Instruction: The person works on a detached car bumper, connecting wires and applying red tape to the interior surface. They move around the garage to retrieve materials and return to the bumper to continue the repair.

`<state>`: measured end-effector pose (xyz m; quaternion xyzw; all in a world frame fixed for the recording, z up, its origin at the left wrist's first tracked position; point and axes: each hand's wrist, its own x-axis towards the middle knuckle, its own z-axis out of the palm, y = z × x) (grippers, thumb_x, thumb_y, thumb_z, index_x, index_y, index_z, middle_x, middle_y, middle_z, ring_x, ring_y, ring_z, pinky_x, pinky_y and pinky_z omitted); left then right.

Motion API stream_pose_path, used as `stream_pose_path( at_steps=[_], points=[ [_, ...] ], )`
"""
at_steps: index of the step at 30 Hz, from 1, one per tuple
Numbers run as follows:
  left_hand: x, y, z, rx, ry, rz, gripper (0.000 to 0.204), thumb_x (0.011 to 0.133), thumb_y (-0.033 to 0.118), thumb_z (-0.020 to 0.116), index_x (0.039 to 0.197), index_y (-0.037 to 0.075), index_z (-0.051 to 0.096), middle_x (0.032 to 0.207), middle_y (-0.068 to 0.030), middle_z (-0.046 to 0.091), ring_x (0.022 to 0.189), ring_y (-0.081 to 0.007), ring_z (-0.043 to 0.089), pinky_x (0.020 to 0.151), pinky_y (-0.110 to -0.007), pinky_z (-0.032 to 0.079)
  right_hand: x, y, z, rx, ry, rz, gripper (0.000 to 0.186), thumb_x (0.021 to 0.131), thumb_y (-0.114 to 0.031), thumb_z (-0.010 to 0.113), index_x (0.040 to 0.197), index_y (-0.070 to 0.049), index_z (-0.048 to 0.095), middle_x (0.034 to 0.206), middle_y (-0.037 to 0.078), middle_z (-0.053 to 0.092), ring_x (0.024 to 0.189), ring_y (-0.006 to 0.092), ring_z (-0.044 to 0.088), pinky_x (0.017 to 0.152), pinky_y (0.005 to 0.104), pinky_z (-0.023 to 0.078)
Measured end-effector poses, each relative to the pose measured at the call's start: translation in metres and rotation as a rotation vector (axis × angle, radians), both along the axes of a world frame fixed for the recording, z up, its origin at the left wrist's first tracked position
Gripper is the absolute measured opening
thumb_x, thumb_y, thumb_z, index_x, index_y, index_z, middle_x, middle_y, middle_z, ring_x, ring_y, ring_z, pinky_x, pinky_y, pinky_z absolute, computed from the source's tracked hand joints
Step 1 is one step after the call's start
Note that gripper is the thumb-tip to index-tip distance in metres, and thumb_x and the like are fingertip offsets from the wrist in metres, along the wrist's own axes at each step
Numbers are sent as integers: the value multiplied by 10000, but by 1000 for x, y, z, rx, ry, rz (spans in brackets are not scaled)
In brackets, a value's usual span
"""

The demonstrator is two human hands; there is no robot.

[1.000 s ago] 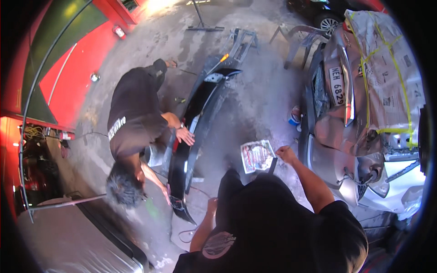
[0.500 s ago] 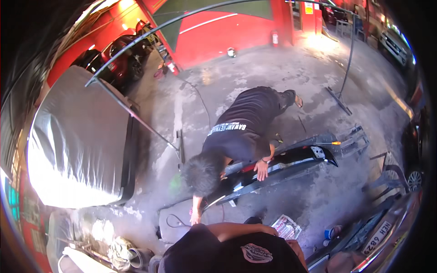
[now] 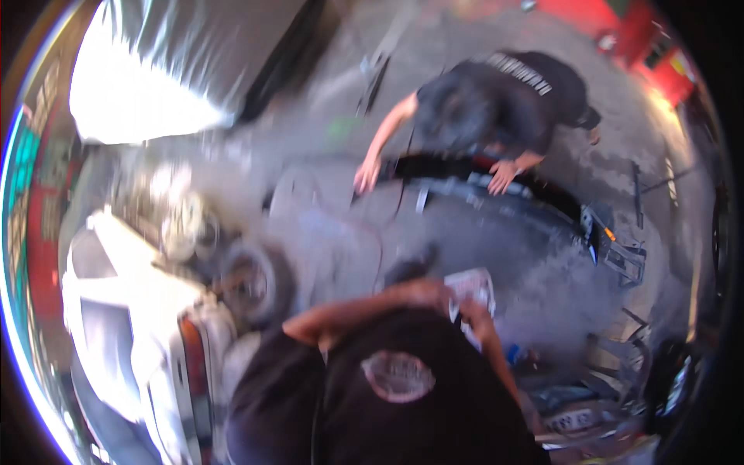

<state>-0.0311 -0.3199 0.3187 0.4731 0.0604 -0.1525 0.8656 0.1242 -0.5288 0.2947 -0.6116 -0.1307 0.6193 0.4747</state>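
Note:
My left hand (image 3: 428, 294) and my right hand (image 3: 475, 314) are close together in front of my dark shirt. Motion smears the fingers of both, so their grip is unclear. Behind them, from this angle, appears a printed sheet (image 3: 470, 285) like a newspaper page; touch between it and my hands cannot be made out. Farther off, a co-worker (image 3: 496, 101) in a dark shirt bends over a long glossy black car part (image 3: 442, 167), perhaps a bumper. One of the co-worker's hands rests on that part; the other reaches toward its left end.
A covered vehicle (image 3: 194, 54) stands at the far left, a white car (image 3: 128, 310) at the near left beside a wheel (image 3: 252, 283). An orange-handled tool (image 3: 608, 234) and a metal stand (image 3: 626, 263) are at the right. A thin hose (image 3: 381, 248) crosses the concrete floor.
My view has swung down and left, bringing the white car in. My left hand has come forward and both hands now show close together. The co-worker stays bent over the black part.

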Motion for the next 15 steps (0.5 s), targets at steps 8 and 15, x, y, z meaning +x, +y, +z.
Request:
stream_pose_path(
  at_steps=[8, 15],
  points=[
    [-127, 22, -31, 824, 1, 141, 250, 862, 213, 625, 974, 13, 723, 891, -149, 728, 841, -225, 688, 782, -356, 531, -38, 81, -14, -86, -47, 300, 259, 940, -149, 588, 1155, -20, 653, 659, -62, 515, 472, 30, 410, 426, 222, 286],
    [-199, 150, -38, 728, -148, 375, 218, 877, 179, 591, 971, 11, 692, 928, -153, 704, 846, -279, 668, 773, -375, 514, -106, 204, -51, -47, -433, 335, 223, 917, -206, 634, 1008, -15, 703, 684, 24, 618, 589, 107, 541, 545, 284, 423]
  ],
)
